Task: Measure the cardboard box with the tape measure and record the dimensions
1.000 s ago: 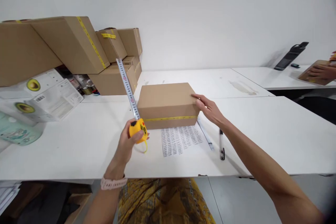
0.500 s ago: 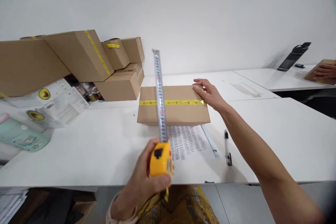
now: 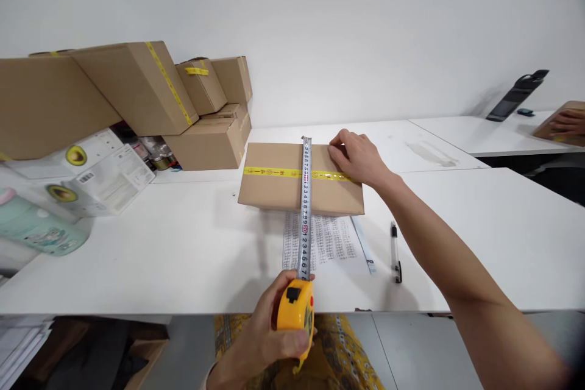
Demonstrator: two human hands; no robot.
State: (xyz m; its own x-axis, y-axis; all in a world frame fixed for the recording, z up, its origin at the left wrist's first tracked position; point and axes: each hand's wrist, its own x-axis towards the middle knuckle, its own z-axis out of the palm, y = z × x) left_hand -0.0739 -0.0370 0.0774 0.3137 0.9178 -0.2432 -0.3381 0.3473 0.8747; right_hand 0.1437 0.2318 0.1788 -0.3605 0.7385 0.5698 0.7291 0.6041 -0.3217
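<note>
My left hand (image 3: pixel 261 336) is closed around an orange tape measure (image 3: pixel 290 315) at the table's front edge. Its pulled-out metal blade (image 3: pixel 305 213) runs away from me across the short side of a cardboard box (image 3: pixel 273 192), and the hooked tip lies by the far edge. Yellow printed tape crosses the top of this box. At the box's far right corner, my right hand (image 3: pixel 361 159) grips it with bent fingers; some fingertips are hidden. A printed sheet (image 3: pixel 336 244) full of rows lies partly under the box and blade. To its right is a clear pen (image 3: pixel 395 256) with black ends.
Cardboard boxes (image 3: pixel 137 88) are piled at the back left, above a white carton (image 3: pixel 103 177) with avocado pictures. A mint-green bottle (image 3: pixel 43 225) leans at the left edge. On the far right are a dark bottle (image 3: pixel 516 96) and another person's hand (image 3: pixel 569 123) on a box.
The tape measure has moved right and nearer to me, and its blade has come down from a raised position onto the box. My right hand's fingers have bent more at the corner.
</note>
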